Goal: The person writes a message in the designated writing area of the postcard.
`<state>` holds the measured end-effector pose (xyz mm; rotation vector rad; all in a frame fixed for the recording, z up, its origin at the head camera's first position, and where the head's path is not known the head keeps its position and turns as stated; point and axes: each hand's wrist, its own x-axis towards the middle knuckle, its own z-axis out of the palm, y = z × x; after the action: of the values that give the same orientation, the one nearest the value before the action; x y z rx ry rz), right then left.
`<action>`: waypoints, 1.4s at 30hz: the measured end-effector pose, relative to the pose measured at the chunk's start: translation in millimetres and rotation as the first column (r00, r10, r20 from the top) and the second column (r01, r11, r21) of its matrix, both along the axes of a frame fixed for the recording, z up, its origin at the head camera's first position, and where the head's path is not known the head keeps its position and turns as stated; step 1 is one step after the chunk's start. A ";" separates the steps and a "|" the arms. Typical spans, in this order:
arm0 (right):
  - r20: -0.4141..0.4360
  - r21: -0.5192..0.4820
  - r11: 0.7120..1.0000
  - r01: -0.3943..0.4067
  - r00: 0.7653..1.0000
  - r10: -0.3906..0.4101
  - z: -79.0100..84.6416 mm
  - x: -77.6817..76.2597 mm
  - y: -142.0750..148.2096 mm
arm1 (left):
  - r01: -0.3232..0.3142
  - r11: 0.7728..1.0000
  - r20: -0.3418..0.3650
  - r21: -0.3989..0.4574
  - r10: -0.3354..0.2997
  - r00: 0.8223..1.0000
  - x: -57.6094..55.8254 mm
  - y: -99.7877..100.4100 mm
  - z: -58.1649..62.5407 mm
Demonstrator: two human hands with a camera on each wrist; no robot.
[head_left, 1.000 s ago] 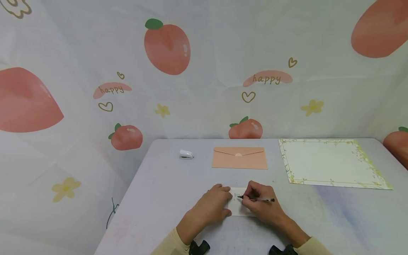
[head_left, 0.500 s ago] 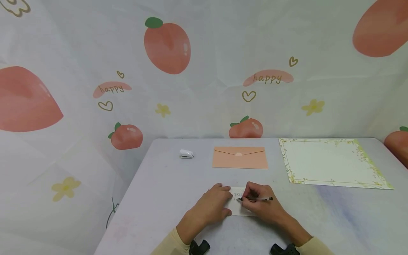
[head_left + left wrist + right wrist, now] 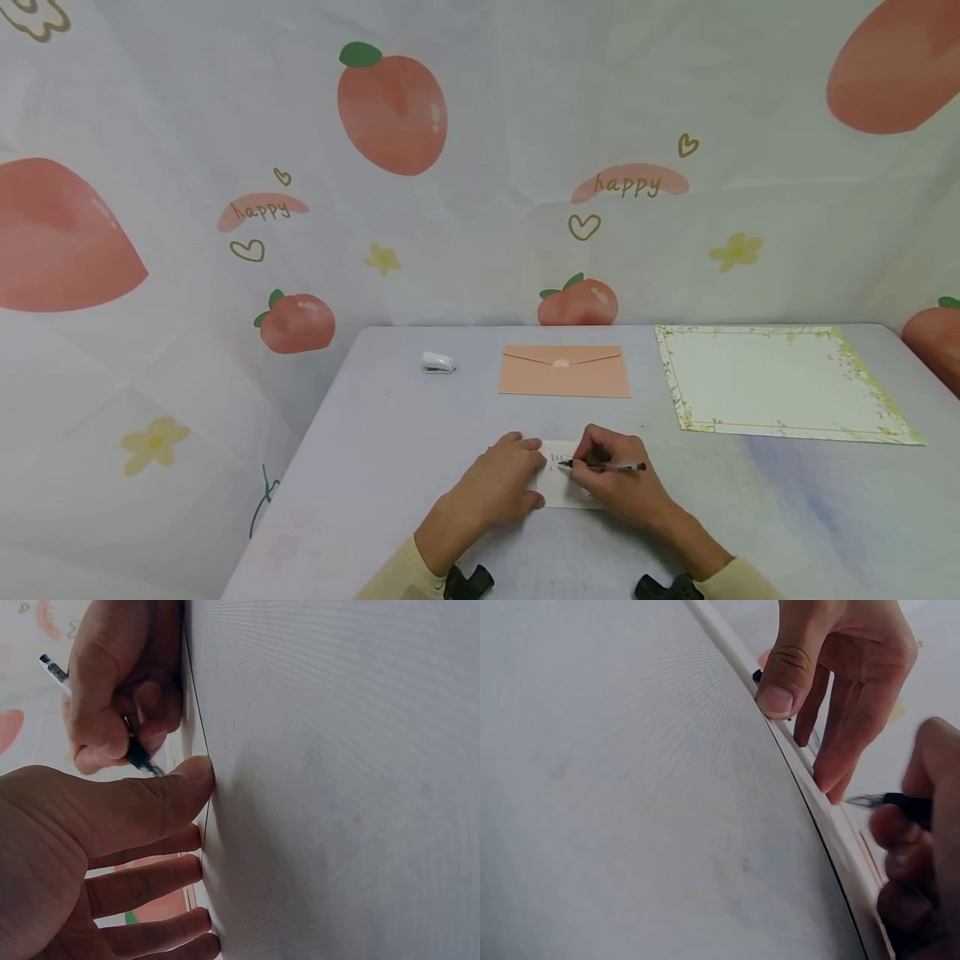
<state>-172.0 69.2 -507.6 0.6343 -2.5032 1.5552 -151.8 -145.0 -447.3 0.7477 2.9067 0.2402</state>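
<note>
A small white paper card [image 3: 562, 492] lies on the table between both hands, with a few dark handwritten marks near its top left. My left hand [image 3: 497, 483] rests at the card's left edge, fingers spread and fairly straight, thumb at the lower corner. My right hand [image 3: 621, 479] pinches a black-tipped pen [image 3: 611, 467] with a clear barrel, its tip on the card by the writing. The card's right part is hidden under that hand. In the left wrist view the pen [image 3: 136, 754] points down just beyond the left thumb [image 3: 161, 799].
Behind the card lies a peach envelope [image 3: 564, 382]. A white stapler [image 3: 438, 363] sits at the back left of the table [image 3: 360, 467]. At the back right is a large sheet with a floral border [image 3: 780, 383]. A fruit-printed cloth [image 3: 480, 208] hangs behind.
The pen tip has made small shifts over the card, down a little and back up, as the right hand moves with it. My left hand has stayed in place.
</note>
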 end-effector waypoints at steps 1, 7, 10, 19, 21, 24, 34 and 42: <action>0.001 -0.004 1.000 0.009 1.000 -0.009 0.6 0.0 0.5 | -0.002 1.000 0.003 -0.001 0.002 1.000 0.2 0.0 -0.1; 0.057 -0.001 1.000 -0.006 0.998 0.006 3.1 0.2 2.7 | -0.011 1.000 0.021 0.003 0.011 1.000 0.8 -0.3 0.4; 0.059 0.007 1.000 -0.017 0.998 0.016 2.9 0.4 2.9 | -0.010 1.000 0.025 0.004 0.009 1.000 0.7 -0.4 1.0; 0.028 0.014 0.999 -0.042 0.999 0.042 0.6 0.2 2.0 | -0.005 1.000 0.021 0.001 0.005 1.000 0.8 -0.4 1.2; 0.022 0.011 0.999 -0.051 0.998 0.051 0.3 0.0 2.1 | -0.006 1.000 0.019 -0.001 0.006 1.000 1.0 -0.3 1.4; 0.015 0.005 0.998 -0.058 0.998 0.058 0.6 0.1 2.0 | -0.008 1.000 0.017 -0.001 0.008 1.000 1.2 -0.2 1.8; 0.010 -0.007 0.997 -0.081 0.997 0.081 2.1 0.8 2.5 | 0.000 1.000 0.001 -0.002 0.000 1.000 1.0 -0.3 1.3; -0.025 0.008 0.996 -0.083 0.996 0.083 0.5 0.4 2.8 | -0.005 1.000 0.005 0.003 0.005 1.000 1.4 -0.3 1.4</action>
<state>-171.6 72.0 -507.1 0.7639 -2.4954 1.5559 -150.4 -145.3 -446.0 0.7388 2.9043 0.2474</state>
